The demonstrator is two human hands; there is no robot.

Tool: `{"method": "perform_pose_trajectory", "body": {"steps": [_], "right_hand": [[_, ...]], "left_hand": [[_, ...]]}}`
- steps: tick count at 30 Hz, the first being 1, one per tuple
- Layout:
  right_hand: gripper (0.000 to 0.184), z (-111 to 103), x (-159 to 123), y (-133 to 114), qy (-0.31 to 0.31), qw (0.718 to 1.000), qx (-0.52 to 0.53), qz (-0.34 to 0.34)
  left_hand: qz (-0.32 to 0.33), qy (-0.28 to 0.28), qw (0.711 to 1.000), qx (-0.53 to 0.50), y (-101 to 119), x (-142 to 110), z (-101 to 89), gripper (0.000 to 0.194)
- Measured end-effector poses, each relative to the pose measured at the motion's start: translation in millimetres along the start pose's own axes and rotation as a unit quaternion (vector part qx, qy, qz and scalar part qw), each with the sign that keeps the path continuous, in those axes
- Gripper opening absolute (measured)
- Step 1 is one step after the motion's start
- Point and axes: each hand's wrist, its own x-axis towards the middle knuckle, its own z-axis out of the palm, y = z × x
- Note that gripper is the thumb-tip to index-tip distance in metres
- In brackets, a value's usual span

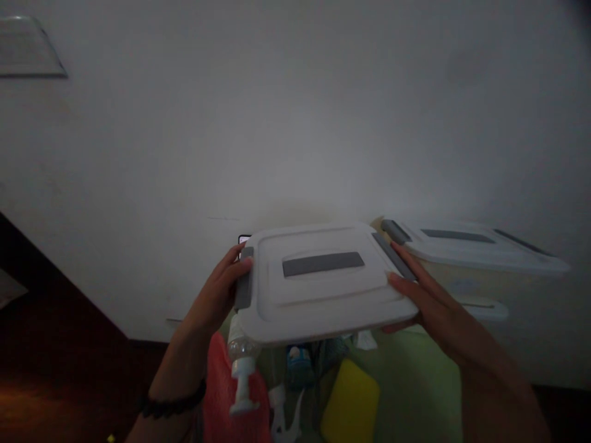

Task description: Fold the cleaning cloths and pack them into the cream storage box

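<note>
A white storage box lid [323, 289] with grey side latches and a grey strip across its middle is held up in front of me. My left hand [221, 286] grips its left edge, thumb on the grey latch. On the opposite edge, my right hand [425, 295] has its thumb on top and fingers partly hidden beneath. Under the lid's near edge lie a clear pump bottle [242, 363], a red cloth [217, 394], a white spray bottle head [282, 412], a yellow item [351, 403] and a blue-labelled bottle [299, 366]. The lid hides whatever is directly below it.
To the right stands a second storage box [452, 277] with a white lid and grey latches, close to the pale wall [295, 123]. A green surface [415, 375] lies beneath the items. Dark reddish floor [55, 363] shows at the lower left.
</note>
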Motion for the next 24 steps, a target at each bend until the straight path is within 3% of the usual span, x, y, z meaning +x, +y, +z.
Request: {"method": "perform_pose_trajectory", "body": {"steps": [5, 15, 20, 24], "right_hand": [[0.068, -5.9, 1.3, 1.8, 0.045, 0.996, -0.078, -0.006], [0.066, -6.5, 6.1, 6.3, 0.024, 0.988, -0.148, -0.031], [0.065, -7.8, 6.2, 5.3, 0.039, 0.974, -0.210, -0.079], [0.063, -6.8, 6.8, 4.9, 0.035, 0.979, -0.193, -0.057]], "left_hand": [[-0.038, -0.044, 0.996, 0.060, 4.8, -5.6, 4.0, 0.057], [-0.060, -0.053, 0.995, 0.058, 3.1, -7.1, 4.2, 0.081], [-0.047, -0.032, 0.997, 0.057, 3.2, -8.5, 5.7, 0.079], [-0.053, -0.012, 0.994, 0.096, 2.4, -8.5, 5.8, 0.076]]}}
